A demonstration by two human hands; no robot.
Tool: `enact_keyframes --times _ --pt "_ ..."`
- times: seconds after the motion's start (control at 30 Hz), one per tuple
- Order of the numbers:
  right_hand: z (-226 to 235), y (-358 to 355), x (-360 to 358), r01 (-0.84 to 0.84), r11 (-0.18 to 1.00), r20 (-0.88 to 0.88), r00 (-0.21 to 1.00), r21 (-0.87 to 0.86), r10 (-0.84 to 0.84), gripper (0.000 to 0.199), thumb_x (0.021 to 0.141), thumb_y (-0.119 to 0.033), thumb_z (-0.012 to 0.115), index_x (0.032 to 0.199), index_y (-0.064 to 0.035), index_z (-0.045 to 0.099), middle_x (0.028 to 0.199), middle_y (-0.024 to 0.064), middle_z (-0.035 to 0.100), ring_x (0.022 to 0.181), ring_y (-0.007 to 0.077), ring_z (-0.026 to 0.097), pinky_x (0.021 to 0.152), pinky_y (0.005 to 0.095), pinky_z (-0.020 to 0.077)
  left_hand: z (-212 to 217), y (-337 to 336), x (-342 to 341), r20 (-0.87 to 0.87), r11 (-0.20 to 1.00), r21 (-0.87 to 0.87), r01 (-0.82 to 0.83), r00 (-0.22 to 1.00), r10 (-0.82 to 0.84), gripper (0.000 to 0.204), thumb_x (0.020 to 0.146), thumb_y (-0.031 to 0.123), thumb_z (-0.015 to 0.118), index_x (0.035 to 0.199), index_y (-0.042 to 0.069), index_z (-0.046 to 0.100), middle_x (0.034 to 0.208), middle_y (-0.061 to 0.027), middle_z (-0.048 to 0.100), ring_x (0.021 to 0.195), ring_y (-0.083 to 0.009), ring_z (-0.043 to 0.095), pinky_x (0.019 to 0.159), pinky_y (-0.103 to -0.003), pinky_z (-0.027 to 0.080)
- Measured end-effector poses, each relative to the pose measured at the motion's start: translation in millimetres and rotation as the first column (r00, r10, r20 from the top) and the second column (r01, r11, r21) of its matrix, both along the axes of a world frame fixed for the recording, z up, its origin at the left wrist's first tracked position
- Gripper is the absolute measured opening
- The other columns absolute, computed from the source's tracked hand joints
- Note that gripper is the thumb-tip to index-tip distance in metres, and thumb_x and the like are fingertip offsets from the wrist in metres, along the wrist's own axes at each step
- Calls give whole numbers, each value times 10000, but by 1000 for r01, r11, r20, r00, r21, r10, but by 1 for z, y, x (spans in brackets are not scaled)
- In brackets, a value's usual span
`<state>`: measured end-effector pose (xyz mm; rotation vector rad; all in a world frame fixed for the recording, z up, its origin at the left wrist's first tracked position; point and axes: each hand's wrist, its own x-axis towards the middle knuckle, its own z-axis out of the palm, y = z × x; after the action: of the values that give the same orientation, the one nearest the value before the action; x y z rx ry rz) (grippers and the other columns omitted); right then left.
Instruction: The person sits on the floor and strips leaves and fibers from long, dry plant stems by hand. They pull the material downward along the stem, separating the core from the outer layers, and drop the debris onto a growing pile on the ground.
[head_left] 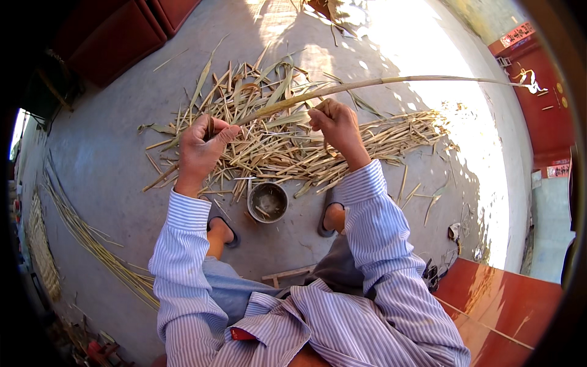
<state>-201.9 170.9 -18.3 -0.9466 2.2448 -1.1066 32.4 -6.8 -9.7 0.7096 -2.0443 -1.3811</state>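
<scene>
A long dry reed stalk (287, 103) slants up from the lower left and bends away to the far right, with a pale wispy tip. My left hand (205, 144) is closed round its thicker part, thumb along the stalk. A small dark brown sliver (211, 126) shows at those fingers; I cannot tell what it is. My right hand (336, 125) is just below the stalk, fingers pinched together. A pale dry leaf (290, 118) reaches its fingertips and appears gripped there. Beneath both hands spreads a heap of cut dry stalks and leaves (275, 150).
A round metal bowl (268, 202) stands between my feet, holding a short piece of stalk. Long thin stalks (104, 251) lie on the floor at left. A red-brown glossy surface (495, 300) is at lower right, dark red furniture (116, 43) at upper left.
</scene>
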Motion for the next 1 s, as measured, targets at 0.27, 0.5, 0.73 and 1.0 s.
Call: enact_keyframes --times 0.27,0.5,0.73,1.0 --pt "3 1 -11 219 757 650 683 -616 331 239 902 -166 680 1070 -5 626 1011 112 697 908 163 667 728 221 535 3 -12 11 67 997 -71 27 998 -22 190 822 169 783 841 32 652 729 21 639 647 -42 526 583 -203 421" --pt "0 -6 2 499 660 738 662 -562 128 193 928 -206 652 952 -15 636 849 58 671 789 130 642 670 221 522 3 2 7 11 948 -317 9 1000 -6 199 797 147 796 840 26 643 742 -1 646 650 -62 550 597 -228 451" --pt "-16 22 -66 686 528 832 549 -501 77 254 978 -289 563 966 -44 630 970 56 678 907 162 640 780 270 542 -2 -26 23 60 982 -177 70 996 -60 233 800 180 790 893 20 648 729 -23 647 655 -87 576 605 -253 469" --pt "12 15 -38 562 710 801 598 -423 4 251 944 -330 614 978 -81 633 932 46 677 873 139 642 667 266 521 1 -34 14 28 999 11 31 999 -31 198 837 186 763 874 13 675 762 4 651 679 -49 554 600 -205 453"
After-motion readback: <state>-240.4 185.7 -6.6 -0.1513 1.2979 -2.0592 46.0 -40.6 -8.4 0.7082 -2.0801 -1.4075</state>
